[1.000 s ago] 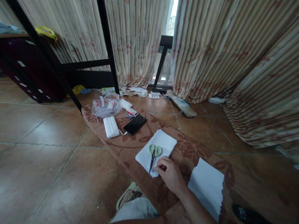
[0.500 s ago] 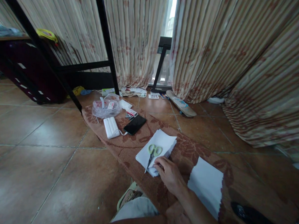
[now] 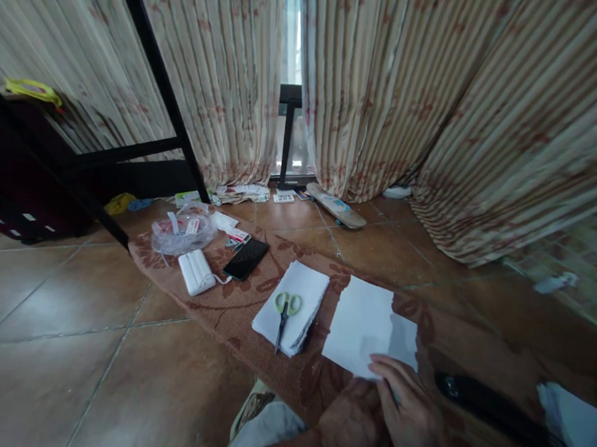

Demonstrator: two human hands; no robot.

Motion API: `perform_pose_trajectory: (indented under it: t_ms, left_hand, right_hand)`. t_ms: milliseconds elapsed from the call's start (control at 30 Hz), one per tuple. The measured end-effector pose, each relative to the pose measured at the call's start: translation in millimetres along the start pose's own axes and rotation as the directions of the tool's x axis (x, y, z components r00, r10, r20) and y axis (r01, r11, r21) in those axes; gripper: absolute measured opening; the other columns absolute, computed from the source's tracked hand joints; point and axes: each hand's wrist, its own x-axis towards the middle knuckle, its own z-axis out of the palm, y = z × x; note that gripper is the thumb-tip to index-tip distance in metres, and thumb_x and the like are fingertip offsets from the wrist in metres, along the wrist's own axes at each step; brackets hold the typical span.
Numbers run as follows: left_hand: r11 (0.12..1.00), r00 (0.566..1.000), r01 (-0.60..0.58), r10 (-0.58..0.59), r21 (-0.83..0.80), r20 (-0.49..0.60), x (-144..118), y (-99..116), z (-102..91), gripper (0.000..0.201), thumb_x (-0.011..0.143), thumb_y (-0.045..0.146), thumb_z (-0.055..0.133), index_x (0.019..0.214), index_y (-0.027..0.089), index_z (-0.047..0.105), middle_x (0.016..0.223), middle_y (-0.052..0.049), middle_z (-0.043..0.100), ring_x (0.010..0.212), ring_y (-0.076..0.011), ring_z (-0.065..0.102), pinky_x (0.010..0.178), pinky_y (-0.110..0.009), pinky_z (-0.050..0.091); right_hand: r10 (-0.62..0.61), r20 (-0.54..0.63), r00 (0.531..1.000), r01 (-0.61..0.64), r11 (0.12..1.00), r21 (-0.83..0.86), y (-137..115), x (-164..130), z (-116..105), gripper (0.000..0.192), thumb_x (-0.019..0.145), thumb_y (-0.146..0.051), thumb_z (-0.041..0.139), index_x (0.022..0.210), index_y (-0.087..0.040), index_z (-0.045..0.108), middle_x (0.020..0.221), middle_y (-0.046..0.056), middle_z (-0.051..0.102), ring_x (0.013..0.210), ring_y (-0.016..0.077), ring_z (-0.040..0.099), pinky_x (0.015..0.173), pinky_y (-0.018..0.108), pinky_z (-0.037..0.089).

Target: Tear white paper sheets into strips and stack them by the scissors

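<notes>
- A loose white sheet of paper [image 3: 368, 324] lies flat on the patterned brown mat [image 3: 234, 310], just right of a stack of paper [image 3: 294, 303]
- One hand [image 3: 411, 416] rests on the sheet's near edge, fingers [image 3: 388, 371] spread over the corner and pressing it down, nothing clasped; which hand it is cannot be told, and no other hand shows
- Green-handled scissors [image 3: 284, 313] lie closed on top of the stack, blades pointing toward the viewer, apart from the hand
- A long black object [image 3: 494, 407] lies on the mat just right of the hand
- Farther along the mat sit a black phone [image 3: 245, 259], a white ribbed pack [image 3: 196, 271] and a clear plastic bag [image 3: 183, 229]
- A skateboard [image 3: 335, 205] lies on the tiled floor at the foot of striped curtains [image 3: 385, 88]
- A black frame leg [image 3: 160, 89] slants across the left
</notes>
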Motion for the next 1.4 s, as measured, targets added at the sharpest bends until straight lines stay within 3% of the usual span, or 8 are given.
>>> perform_pose_trajectory:
  t_ms: [133, 333, 600, 867, 1200, 1400]
  left_hand:
    - [0.986, 0.982, -0.169, 0.167, 0.012, 0.088, -2.9, -6.6, 0.2, 0.032, 0.086, 0.026, 0.058, 0.117, 0.023, 0.057, 0.115, -0.005, 0.062, 0.112, -0.0217, 0.052, 0.104, -0.037, 0.041]
    - [0.979, 0.968, -0.194, 0.179, 0.067, 0.177, -1.9, -3.8, -11.0, 0.025, 0.087, 0.020, 0.054, 0.111, 0.021, 0.057, 0.113, -0.005, 0.061, 0.110, -0.0226, 0.052, 0.103, -0.041, 0.040]
    - [0.978, 0.959, -0.204, 0.191, 0.044, 0.207, 0.0, -0.9, -16.2, 0.034, 0.086, 0.015, 0.052, 0.119, 0.024, 0.052, 0.125, -0.005, 0.056, 0.118, -0.0220, 0.049, 0.105, -0.040, 0.040]
    - [0.978, 0.958, -0.200, 0.183, 0.057, 0.219, 0.8, 1.7, -17.8, 0.023, 0.084, 0.014, 0.054, 0.105, 0.023, 0.058, 0.117, -0.005, 0.061, 0.110, -0.0227, 0.054, 0.100, -0.042, 0.043]
    - [0.983, 0.960, -0.171, 0.153, 0.059, 0.236, -0.3, 1.5, -15.4, 0.020, 0.084, 0.015, 0.054, 0.103, 0.023, 0.056, 0.111, -0.004, 0.061, 0.108, -0.0231, 0.053, 0.103, -0.044, 0.040]
    - [0.992, 0.976, -0.122, 0.120, 0.000, 0.181, -3.9, -3.6, -16.4, 0.019, 0.086, 0.011, 0.046, 0.100, 0.020, 0.056, 0.099, -0.006, 0.060, 0.098, -0.0227, 0.055, 0.091, -0.041, 0.049]
  right_hand:
    - [0.069, 0.003, 0.998, -0.068, 0.993, -0.096, 33.0, -35.8, -11.9, 0.019, 0.087, -0.022, 0.046, 0.093, -0.027, 0.063, 0.105, 0.004, 0.069, 0.104, 0.0241, 0.061, 0.089, 0.043, 0.051]
    - [0.180, 0.028, 0.983, -0.176, 0.979, -0.104, 44.8, -61.6, -9.4, 0.023, 0.084, -0.016, 0.044, 0.089, -0.027, 0.064, 0.110, 0.003, 0.069, 0.119, 0.0244, 0.053, 0.096, 0.046, 0.048]
    - [0.214, 0.078, 0.974, -0.214, 0.977, -0.004, 42.4, -60.7, -11.7, 0.026, 0.084, -0.011, 0.043, 0.091, -0.025, 0.064, 0.114, 0.005, 0.067, 0.116, 0.0217, 0.057, 0.104, 0.046, 0.042]
    - [0.192, 0.043, 0.980, -0.192, 0.981, -0.002, 41.8, -63.4, -9.8, 0.030, 0.080, -0.008, 0.042, 0.090, -0.024, 0.064, 0.114, 0.006, 0.068, 0.114, 0.0222, 0.059, 0.102, 0.046, 0.044]
    - [0.186, 0.047, 0.981, -0.184, 0.982, -0.038, 40.3, -67.0, -8.5, 0.034, 0.076, -0.005, 0.040, 0.091, -0.024, 0.064, 0.115, 0.005, 0.067, 0.116, 0.0215, 0.057, 0.103, 0.046, 0.042]
    - [0.191, 0.025, 0.981, -0.190, 0.982, -0.014, 41.3, -66.5, -9.1, 0.043, 0.073, -0.001, 0.036, 0.095, -0.024, 0.065, 0.113, 0.004, 0.068, 0.113, 0.0197, 0.059, 0.103, 0.044, 0.043]
